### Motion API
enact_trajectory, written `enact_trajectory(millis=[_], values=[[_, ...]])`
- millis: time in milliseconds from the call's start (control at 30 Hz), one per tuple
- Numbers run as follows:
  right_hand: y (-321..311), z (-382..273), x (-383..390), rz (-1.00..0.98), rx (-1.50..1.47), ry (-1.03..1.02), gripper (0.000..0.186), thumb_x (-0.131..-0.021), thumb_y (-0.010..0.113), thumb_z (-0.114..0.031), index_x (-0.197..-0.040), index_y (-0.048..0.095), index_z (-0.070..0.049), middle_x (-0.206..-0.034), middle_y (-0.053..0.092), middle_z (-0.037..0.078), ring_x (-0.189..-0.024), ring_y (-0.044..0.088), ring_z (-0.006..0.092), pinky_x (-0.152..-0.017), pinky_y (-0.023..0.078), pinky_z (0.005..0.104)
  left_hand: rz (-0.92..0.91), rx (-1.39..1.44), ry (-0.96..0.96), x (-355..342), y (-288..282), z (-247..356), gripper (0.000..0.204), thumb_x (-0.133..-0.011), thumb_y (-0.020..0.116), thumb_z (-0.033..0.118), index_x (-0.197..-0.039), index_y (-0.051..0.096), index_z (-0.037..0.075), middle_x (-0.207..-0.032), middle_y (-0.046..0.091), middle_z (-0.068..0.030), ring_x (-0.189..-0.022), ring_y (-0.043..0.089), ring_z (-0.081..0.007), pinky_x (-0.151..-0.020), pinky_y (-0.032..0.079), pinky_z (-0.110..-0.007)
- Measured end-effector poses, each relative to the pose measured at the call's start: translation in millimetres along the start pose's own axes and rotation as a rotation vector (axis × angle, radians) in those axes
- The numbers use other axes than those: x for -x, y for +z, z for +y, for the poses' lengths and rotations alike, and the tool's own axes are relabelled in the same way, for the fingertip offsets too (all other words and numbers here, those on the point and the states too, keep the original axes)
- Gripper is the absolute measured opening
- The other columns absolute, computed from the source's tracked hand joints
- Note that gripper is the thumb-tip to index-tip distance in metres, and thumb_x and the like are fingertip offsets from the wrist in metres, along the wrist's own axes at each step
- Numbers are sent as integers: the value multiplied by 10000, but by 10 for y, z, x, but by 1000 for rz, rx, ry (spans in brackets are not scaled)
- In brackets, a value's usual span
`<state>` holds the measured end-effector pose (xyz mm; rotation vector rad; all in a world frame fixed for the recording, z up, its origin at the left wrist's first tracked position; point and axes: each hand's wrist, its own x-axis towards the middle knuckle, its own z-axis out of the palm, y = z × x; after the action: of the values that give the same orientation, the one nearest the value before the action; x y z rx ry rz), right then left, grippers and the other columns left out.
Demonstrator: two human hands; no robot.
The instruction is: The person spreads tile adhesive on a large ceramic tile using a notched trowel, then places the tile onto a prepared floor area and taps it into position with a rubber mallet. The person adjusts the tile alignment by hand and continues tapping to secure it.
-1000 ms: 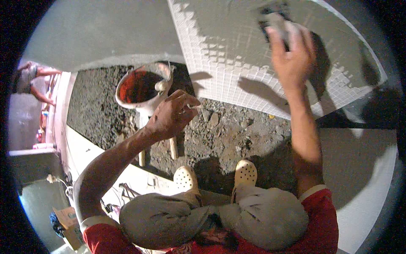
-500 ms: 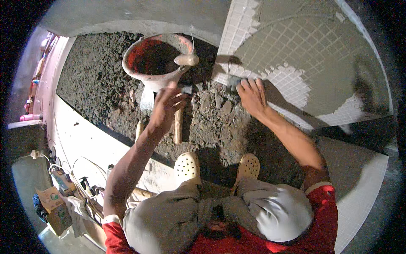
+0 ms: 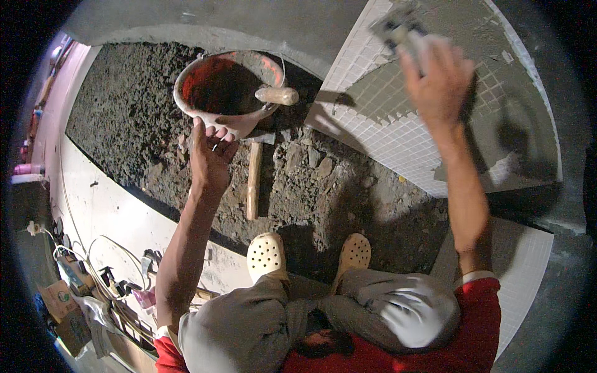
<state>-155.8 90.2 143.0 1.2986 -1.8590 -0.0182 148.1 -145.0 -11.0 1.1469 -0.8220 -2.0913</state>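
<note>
My right hand [image 3: 438, 81] grips a trowel [image 3: 393, 25], blurred by motion, near the top of the back of a tile panel [image 3: 379, 140]. Grey mortar [image 3: 451, 28] coats much of this gridded panel, and white grid shows along its left and lower parts. My left hand [image 3: 212, 155] is empty, palm turned up, with fingers loosely curled and apart. Its fingertips are at the near side of a bucket [image 3: 239, 124] with a red-stained inside; whether they touch it I cannot tell. A wooden handle [image 3: 278, 95] lies across the bucket's right rim.
A wooden-handled tool [image 3: 254, 183] lies on the rubble ground [image 3: 298, 199] just right of my left hand. Another tile panel [image 3: 522, 267] rests at the right. Cables [image 3: 93, 261] and a cardboard box [image 3: 59, 301] are at lower left. A wall [image 3: 186, 22] bounds the far side.
My right hand has swept the trowel up and away from the panel's lower left corner, and more white grid shows there. My left hand has shifted left and turned palm up.
</note>
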Motion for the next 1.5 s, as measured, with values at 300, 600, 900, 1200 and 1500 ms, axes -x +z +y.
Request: enact_trajectory(millis=[300, 600, 900, 1200, 1500], values=[[791, -1115, 1308, -489, -240, -244, 257, -898, 616, -199, -1111, 709, -87, -1102, 656, 84, -1076, 600, 292, -876, 460, 445, -38, -54, 14, 93, -167, -60, 480, -1016, 606, 554, -1074, 541, 82, -948, 591, -52, -869, 623, -210, -879, 538, -409], [-178, -21, 1271, -243, -416, 461, 374, -942, 705, -325, -1173, 687, -32, -1137, 679, 213, -1071, 635, 416, -946, 488, 517, -162, -90, -92, 103, -510, -579, 443, -1041, 551, 550, -1082, 568, 109, -965, 644, -68, -894, 634, -238, -857, 515, -413], [-627, 443, 3336, 275, -725, 1443, 234, -1031, 670, -181, -1192, 630, -16, -1133, 662, 26, -995, 581, 121, -879, 475, 307, -306, -454, -215, 168, -322, -1013, 307, -1068, 579, 405, -1070, 581, 97, -926, 637, -39, -840, 632, -162, -807, 540, -331], [-72, 354, 3703, 353, -551, 1539, 215, -1030, 680, -215, -951, 568, -49, -889, 604, -11, -815, 540, 139, -734, 480, 341, -458, -423, -343, 289, -2, -1122, 296, -1071, 576, 387, -1031, 572, 94, -892, 591, -12, -803, 574, -135, -786, 495, -300], [-46, -380, 2758, 112, -641, 1199, 223, -985, 706, -198, -1097, 631, -19, -956, 668, 96, -898, 599, 161, -838, 503, 351, -568, -881, -153, 403, 160, -1151, 430, -1090, 466, 470, -1012, 580, 63, -865, 563, -36, -766, 532, -135, -745, 460, -305]])
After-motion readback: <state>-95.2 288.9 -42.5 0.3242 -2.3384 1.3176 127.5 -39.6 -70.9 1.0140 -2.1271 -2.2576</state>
